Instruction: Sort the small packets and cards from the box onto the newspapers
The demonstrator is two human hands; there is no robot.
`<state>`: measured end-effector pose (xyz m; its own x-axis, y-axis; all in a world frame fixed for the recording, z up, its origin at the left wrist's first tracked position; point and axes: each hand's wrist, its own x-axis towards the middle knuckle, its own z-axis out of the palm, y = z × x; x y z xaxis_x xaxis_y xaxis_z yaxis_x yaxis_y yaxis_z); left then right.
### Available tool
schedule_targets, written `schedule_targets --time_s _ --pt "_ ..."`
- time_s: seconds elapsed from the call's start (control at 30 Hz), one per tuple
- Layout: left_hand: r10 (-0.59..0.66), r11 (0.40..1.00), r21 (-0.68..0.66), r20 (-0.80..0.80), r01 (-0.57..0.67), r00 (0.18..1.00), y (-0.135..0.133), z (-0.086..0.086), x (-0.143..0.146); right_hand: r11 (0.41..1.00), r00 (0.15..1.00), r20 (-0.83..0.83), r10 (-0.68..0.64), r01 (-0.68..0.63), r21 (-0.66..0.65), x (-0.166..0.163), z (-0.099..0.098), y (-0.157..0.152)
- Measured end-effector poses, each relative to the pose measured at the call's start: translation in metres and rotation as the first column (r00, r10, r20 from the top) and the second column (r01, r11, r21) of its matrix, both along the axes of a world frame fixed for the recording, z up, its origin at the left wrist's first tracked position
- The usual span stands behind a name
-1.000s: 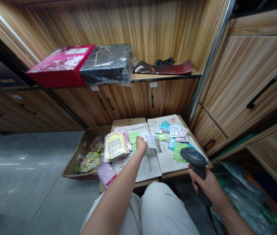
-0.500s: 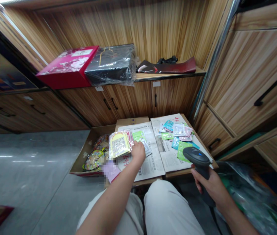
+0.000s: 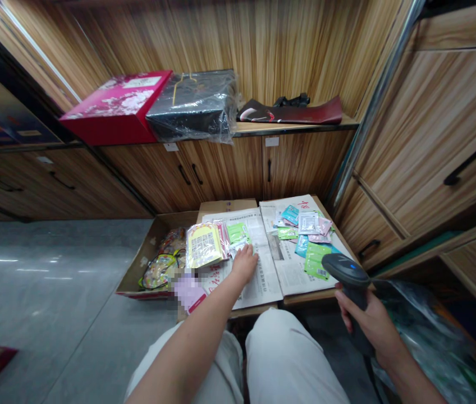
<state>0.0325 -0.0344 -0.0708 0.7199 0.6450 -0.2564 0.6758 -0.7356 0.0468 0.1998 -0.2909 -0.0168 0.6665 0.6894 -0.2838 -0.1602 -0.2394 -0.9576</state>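
Observation:
My left hand (image 3: 244, 262) lies on a newspaper (image 3: 259, 280) spread over a low cardboard surface. Its fingers are loose and hold nothing, with their tips beside a small white packet (image 3: 240, 246) and green packets (image 3: 237, 231). A stack of yellow and pink packets (image 3: 204, 244) sits just left of them. My right hand (image 3: 368, 325) grips a black barcode scanner (image 3: 341, 269) by its handle, its head above the right newspaper edge. A loose pile of teal, green, white and pink sachets (image 3: 307, 230) lies ahead of the scanner.
An open cardboard box (image 3: 137, 275) of wrapped snacks stands on the grey floor to the left. On the shelf above are a red gift box (image 3: 115, 106), a plastic-wrapped black box (image 3: 193, 104) and a dark red flat item (image 3: 297, 114). Wooden cabinets surround; a plastic bag (image 3: 427, 348) lies right.
My left hand carried a small white packet from the middle toward the green packets, set it down and drew back a little. The scanner hand stayed nearly still.

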Motion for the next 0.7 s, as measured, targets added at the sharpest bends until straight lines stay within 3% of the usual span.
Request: schedule_targets --time_s 0.13,0.3,0.47,0.7 --pt "0.008 1.0 -0.021 0.068 -0.007 0.998 -0.004 0.01 0.021 0.995 0.995 -0.015 -0.098 0.098 0.03 0.005 0.006 -0.002" --pt "0.031 0.988 -0.155 0.197 0.0 0.98 -0.025 0.017 0.078 0.993 0.992 -0.028 -0.12 0.12 0.011 0.018 0.006 -0.008" --pt "0.166 0.932 -0.357 0.282 -0.058 0.945 -0.055 0.008 0.128 0.991 0.991 -0.033 -0.13 0.131 0.005 0.028 0.0 -0.015" --pt "0.314 0.913 -0.351 0.282 -0.207 0.907 -0.071 -0.008 0.161 0.983 0.983 -0.008 -0.184 0.184 -0.011 0.033 -0.007 -0.019"
